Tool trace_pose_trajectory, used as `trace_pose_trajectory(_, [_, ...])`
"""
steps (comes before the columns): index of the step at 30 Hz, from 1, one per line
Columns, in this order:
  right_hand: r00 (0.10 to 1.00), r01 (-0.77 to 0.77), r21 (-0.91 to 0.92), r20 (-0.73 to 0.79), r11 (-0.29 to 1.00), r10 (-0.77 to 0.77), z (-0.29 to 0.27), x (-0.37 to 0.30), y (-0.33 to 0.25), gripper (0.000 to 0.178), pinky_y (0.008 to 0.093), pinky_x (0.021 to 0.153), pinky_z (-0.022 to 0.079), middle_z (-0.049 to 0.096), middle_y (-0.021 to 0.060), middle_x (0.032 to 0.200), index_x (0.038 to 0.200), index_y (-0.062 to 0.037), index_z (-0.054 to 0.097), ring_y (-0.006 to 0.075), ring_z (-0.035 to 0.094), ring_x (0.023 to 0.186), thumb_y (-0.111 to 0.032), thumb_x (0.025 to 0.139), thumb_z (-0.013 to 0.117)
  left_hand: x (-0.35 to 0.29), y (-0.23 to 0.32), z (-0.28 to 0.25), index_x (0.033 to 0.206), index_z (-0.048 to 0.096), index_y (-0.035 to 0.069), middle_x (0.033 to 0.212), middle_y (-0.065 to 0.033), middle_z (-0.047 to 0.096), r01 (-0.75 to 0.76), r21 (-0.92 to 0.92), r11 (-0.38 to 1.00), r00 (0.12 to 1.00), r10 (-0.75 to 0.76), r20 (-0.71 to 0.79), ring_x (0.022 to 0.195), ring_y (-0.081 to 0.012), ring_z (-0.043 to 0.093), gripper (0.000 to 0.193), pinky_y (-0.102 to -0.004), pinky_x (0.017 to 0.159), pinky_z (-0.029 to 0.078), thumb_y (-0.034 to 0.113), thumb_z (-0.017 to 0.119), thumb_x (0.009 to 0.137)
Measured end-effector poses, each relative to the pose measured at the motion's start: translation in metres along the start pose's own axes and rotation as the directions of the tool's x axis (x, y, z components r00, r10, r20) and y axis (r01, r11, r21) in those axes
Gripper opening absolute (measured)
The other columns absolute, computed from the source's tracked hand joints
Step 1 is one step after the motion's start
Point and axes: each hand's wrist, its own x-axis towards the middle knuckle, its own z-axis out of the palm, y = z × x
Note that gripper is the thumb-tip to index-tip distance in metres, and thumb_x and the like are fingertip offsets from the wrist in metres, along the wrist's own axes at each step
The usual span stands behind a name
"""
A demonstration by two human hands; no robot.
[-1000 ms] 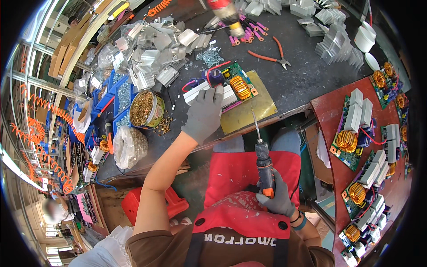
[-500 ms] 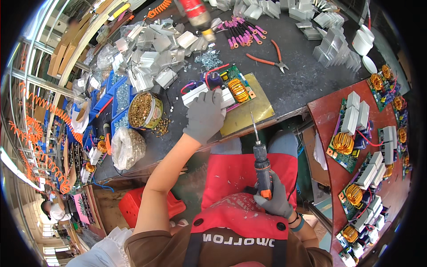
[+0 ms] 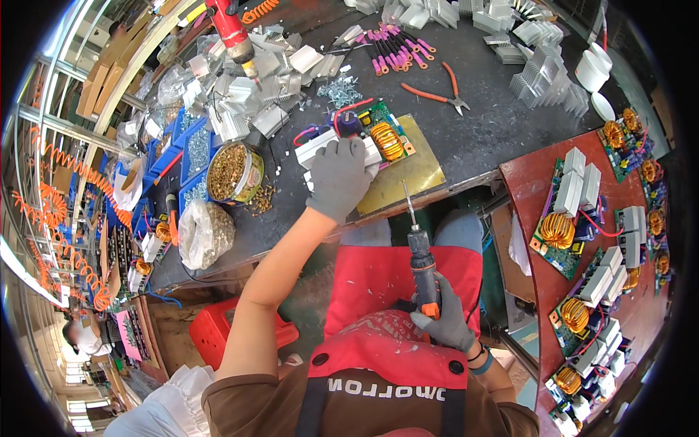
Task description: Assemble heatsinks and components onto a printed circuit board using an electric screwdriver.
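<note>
My left hand point(image 3: 338, 179), in a grey glove, is closed over the silver heat sink point(image 3: 314, 151) of a green circuit board point(image 3: 378, 114); its fingertips are partly hidden. This board carries a copper-wound coil point(image 3: 386, 141), dark purple capacitors and red and purple wires. Beneath it lies a brass-coloured plate point(image 3: 416, 164) at the bench edge. My right hand point(image 3: 447, 318), also gloved, grips a black and orange power screwdriver point(image 3: 422, 266) above my lap. Its long bit points up, just short of the plate's near edge and apart from the board.
A red power tool point(image 3: 231, 33) hangs over piled heat sinks point(image 3: 269, 65). Screws lie in blue bins point(image 3: 198, 151) and a round tub point(image 3: 234, 173). Orange-handled pliers point(image 3: 453, 91) and purple-ended cables point(image 3: 397, 49) lie behind. Several finished-looking boards point(image 3: 568, 211) cover the red table point(image 3: 526, 197) at right.
The hanging red tool has swung left, away from above the cables. My left hand stays on the heat sink with its fingers slightly shifted. The power screwdriver remains in my right hand, nearly unmoved.
</note>
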Motion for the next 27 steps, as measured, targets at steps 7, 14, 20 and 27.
trace_pose_trajectory(7, [0.990,-0.048,0.108,0.133,0.993,0.034,-0.004,0.012,-0.003,0.084,0.0314,0.081,0.054,0.065,0.0095,0.101,0.144,0.0007,0.035,0.0153,0.064,0.090,-0.014,0.075,0.080,-0.003,-0.047,-0.028,0.130,0.058,0.005,0.105,-0.0140,0.062,0.055,-0.557,0.829,0.965,0.098,0.242,0.094,-0.0324,0.063,0.050,-0.0399,0.081,0.051,0.025,0.070,0.087])
trace_pose_trajectory(14, [0.971,-0.023,0.048,0.240,0.999,0.011,-0.001,0.027,-0.011,0.090,0.0306,0.080,0.053,0.064,0.0096,0.105,0.147,-0.0009,0.034,0.0146,0.063,0.092,-0.014,0.073,0.082,-0.007,-0.048,-0.028,0.130,0.061,0.006,0.101,-0.0151,0.064,0.134,-0.648,0.750,0.968,0.041,0.248,0.088,-0.0322,0.064,0.045,-0.0376,0.078,0.051,0.019,0.071,0.088])
trace_pose_trajectory(20, [0.971,-0.033,0.065,0.240,0.997,0.016,0.004,0.038,-0.016,0.090,0.0308,0.084,0.052,0.063,0.0087,0.107,0.148,-0.0012,0.033,0.0143,0.062,0.095,-0.014,0.073,0.081,-0.009,-0.048,-0.027,0.131,0.061,0.007,0.106,-0.0148,0.066,0.136,-0.643,0.754,0.973,0.022,0.232,0.091,-0.0298,0.066,0.047,-0.0355,0.080,0.051,0.018,0.072,0.087])
trace_pose_trajectory(27, [0.966,-0.036,0.036,0.256,0.999,0.026,0.007,0.047,-0.021,0.088,0.0305,0.082,0.052,0.062,0.0076,0.106,0.147,-0.0020,0.034,0.0129,0.060,0.092,-0.013,0.073,0.081,-0.009,-0.048,-0.025,0.134,0.059,0.009,0.109,-0.0153,0.066,0.122,-0.627,0.769,0.974,0.030,0.226,0.093,-0.0300,0.066,0.050,-0.0357,0.081,0.051,0.019,0.072,0.087])
